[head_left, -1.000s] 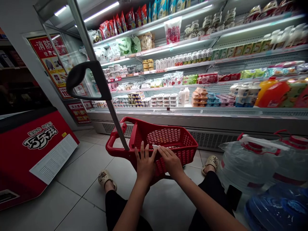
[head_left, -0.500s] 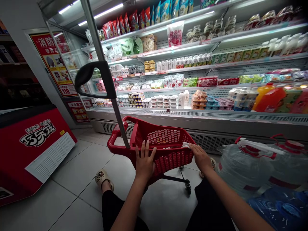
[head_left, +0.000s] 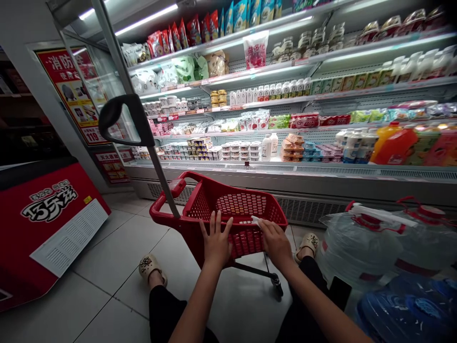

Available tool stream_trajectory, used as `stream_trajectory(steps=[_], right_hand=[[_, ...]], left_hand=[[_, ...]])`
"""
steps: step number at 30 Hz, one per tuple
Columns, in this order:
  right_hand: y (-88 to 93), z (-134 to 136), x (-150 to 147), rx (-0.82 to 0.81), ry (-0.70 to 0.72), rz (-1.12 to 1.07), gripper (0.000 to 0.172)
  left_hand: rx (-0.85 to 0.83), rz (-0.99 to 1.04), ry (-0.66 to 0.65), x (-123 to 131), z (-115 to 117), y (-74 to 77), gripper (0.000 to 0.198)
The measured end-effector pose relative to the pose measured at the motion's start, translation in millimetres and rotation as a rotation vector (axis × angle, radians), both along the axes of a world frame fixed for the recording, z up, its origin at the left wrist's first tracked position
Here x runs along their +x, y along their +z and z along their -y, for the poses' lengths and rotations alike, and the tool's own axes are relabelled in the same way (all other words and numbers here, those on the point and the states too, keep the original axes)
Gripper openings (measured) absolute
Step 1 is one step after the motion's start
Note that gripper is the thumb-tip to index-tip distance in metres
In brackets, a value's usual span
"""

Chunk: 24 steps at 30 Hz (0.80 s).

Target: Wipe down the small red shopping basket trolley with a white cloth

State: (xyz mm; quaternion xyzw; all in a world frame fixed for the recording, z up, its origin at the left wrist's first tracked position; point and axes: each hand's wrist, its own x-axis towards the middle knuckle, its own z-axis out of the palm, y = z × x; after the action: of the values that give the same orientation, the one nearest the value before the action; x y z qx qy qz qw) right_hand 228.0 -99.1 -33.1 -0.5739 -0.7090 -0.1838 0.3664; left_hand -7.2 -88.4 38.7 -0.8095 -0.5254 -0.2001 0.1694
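A red plastic shopping cart (head_left: 192, 233) stands right in front of me, its basket wall full of holes. My left hand (head_left: 217, 243) rests with spread fingers against the near side of the basket, fingertips at the rim. Pressed to the same rim, farther right, is my right hand (head_left: 277, 244), closed on a white wipe (head_left: 255, 219); only a small part of the wipe shows past the fingers. From the cart's left end a grey metal pole (head_left: 162, 176) rises, with a black loop handle (head_left: 146, 119) on it.
Behind the cart runs a refrigerated display (head_left: 221, 169) stocked with dairy and drinks. Large water bottles (head_left: 360, 243) stand at right, beside a dark flat object (head_left: 339, 291). A red freezer (head_left: 67, 228) is at left. My feet flank the cart on the tiled floor (head_left: 114, 252).
My right hand has slid left along the near rim with the wipe, closer to my left hand. The left hand stays on the basket side. The view has shifted slightly.
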Motion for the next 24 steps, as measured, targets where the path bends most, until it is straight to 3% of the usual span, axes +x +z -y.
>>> stream_trajectory(steps=[4, 7, 12, 16, 24], right_hand=[[25.7, -3.5, -56.8, -0.03, 0.102, 0.021, 0.047], [33.9, -4.6, -69.8, -0.042, 0.142, 0.051, 0.047], [26.6, -2.4, -34.6, -0.034, 0.195, 0.097, 0.048], [19.5, 0.6, -2.6, -0.026, 0.153, 0.088, 0.043], [20.8, 8.0, 25.1, -0.035, 0.092, 0.028, 0.035]], left_hand=[[0.003, 0.018, -0.033, 13.6, 3.8, -14.3, 0.082], [0.017, 0.016, -0.051, 11.9, 6.2, -19.3, 0.078], [0.001, -0.004, -0.091, -1.0, 4.4, -16.9, 0.085], [-0.022, 0.001, -0.11, -5.4, 2.7, -15.2, 0.087], [-0.019, 0.024, -0.156, -8.7, 1.7, -17.7, 0.086]])
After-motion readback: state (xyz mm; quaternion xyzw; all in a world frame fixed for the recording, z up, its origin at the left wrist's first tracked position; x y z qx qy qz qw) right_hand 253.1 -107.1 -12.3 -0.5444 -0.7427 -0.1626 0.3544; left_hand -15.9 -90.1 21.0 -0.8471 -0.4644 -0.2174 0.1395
